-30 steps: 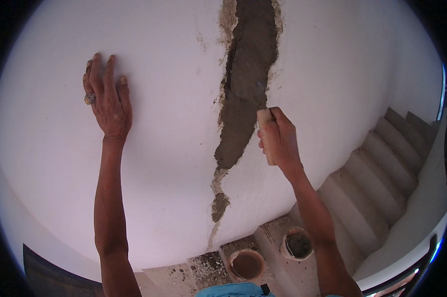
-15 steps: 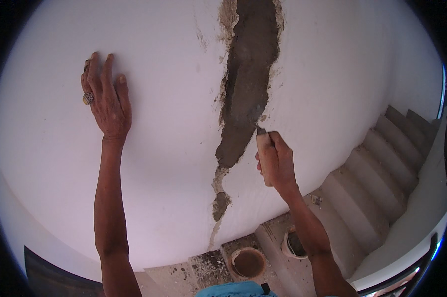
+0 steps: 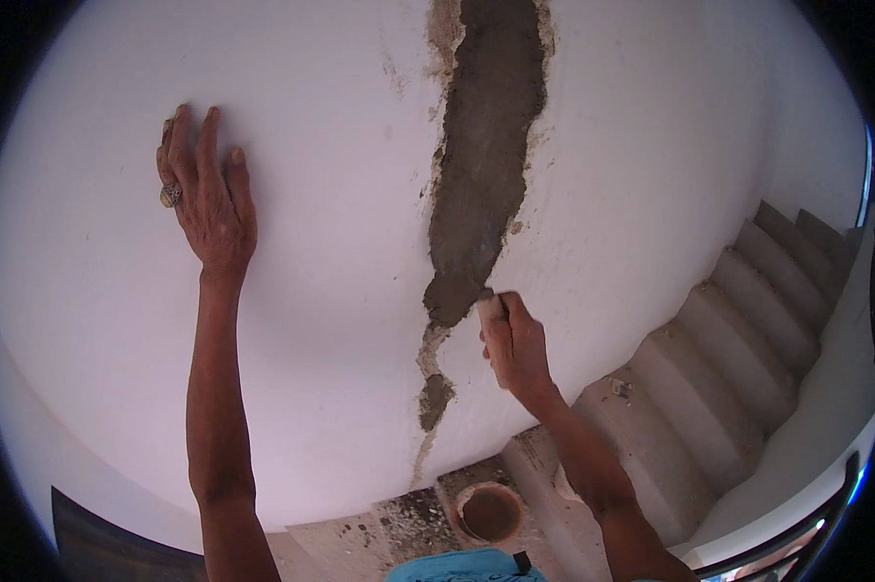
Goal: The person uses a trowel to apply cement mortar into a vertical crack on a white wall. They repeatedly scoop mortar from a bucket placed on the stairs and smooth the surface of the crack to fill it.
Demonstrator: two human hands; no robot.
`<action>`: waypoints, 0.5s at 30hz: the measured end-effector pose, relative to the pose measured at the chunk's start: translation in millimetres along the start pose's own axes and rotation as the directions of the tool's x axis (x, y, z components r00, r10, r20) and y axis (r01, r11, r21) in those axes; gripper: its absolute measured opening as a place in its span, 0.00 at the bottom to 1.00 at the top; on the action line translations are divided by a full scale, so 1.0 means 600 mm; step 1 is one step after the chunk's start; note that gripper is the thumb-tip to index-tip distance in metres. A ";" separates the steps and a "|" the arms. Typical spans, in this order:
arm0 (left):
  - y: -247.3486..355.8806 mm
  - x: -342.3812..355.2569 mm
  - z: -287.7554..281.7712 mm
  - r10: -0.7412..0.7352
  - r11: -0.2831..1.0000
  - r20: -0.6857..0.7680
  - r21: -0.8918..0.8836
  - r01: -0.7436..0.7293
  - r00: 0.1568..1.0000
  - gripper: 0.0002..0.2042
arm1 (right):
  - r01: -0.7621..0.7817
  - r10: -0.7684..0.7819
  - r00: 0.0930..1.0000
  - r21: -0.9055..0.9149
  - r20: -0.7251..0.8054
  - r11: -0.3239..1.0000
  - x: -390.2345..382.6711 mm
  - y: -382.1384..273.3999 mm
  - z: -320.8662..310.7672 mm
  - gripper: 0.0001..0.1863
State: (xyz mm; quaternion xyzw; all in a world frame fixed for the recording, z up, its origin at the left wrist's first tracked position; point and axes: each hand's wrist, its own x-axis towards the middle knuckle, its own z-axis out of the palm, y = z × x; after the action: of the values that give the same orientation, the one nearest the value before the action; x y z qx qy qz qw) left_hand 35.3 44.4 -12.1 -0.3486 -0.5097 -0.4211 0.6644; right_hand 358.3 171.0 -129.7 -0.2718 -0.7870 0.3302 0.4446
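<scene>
A white wall (image 3: 331, 223) has a long, jagged strip of wet grey mortar (image 3: 486, 145) running down it, narrowing toward the bottom. My right hand (image 3: 525, 349) grips the pale handle of a trowel (image 3: 493, 325) at the lower right edge of the strip. The trowel's blade is hard to make out against the mortar. Further left, my left hand (image 3: 214, 209) lies against the bare wall with its fingers spread, a ring on one of them. Below the strip, a thin crack leads to a smaller grey patch (image 3: 435, 400).
Concrete stairs (image 3: 714, 388) climb along the wall at the right. A round bucket (image 3: 491, 512) of brown-grey mix stands on a splattered step below, and my right forearm mostly hides another pale container (image 3: 565, 483). A dark railing (image 3: 825, 529) curves at the lower right.
My right hand and the trowel have moved down and slightly left along the mortar's edge. The mortar behind it looks smoother. My left hand has stayed in place.
</scene>
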 end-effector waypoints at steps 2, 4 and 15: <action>-0.001 0.002 -0.004 0.003 1.000 0.003 0.017 -0.003 1.000 0.19 | 0.007 -0.008 1.000 0.048 0.018 0.999 -0.019 0.011 0.000 0.14; -0.002 0.001 -0.005 0.015 1.000 0.000 0.018 -0.015 1.000 0.19 | 0.006 -0.002 0.999 0.105 -0.041 0.994 -0.007 0.003 -0.004 0.14; 0.005 0.002 0.000 0.004 0.999 -0.001 -0.045 -0.005 1.000 0.19 | 0.081 -0.075 0.996 0.149 -0.045 0.986 0.067 -0.017 0.012 0.13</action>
State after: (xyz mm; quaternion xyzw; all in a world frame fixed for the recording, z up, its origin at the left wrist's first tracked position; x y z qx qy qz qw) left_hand 38.1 45.1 -10.9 -0.3643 -0.4991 -0.4310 0.6576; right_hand 332.1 191.7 -104.0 -0.2128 -0.7611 0.3654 0.4919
